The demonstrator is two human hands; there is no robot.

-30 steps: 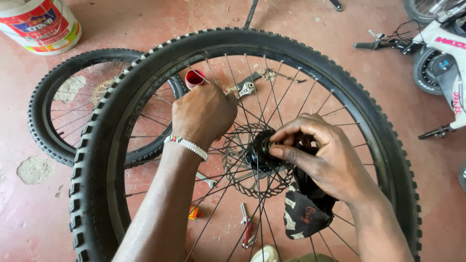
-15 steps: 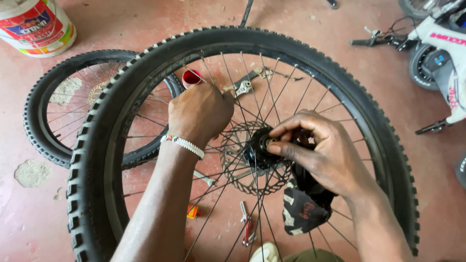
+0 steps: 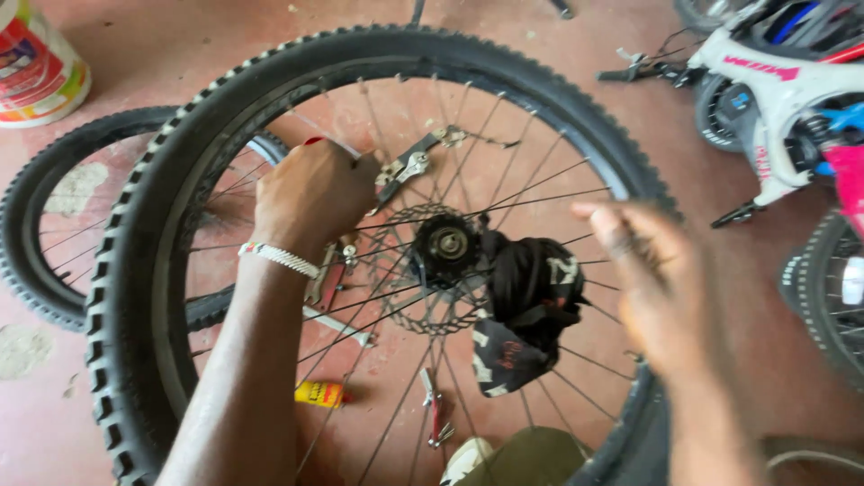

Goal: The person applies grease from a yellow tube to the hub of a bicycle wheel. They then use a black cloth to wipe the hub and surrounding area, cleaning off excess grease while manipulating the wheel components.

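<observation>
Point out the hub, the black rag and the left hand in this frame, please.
Hub (image 3: 447, 243), head view: on the round metal end at the wheel's centre.
Black rag (image 3: 531, 283), head view: on its bunched dark middle, beside the hub.
Left hand (image 3: 310, 193), head view: on the back of the hand.

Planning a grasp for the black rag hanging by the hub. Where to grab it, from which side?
Pinch the black rag at its lower hanging fold, coming from the right hand side, above the spokes. That end dangles free, while the upper part bunches against the hub. The left hand, closed round a red-tipped tool, blocks the other side.
</observation>
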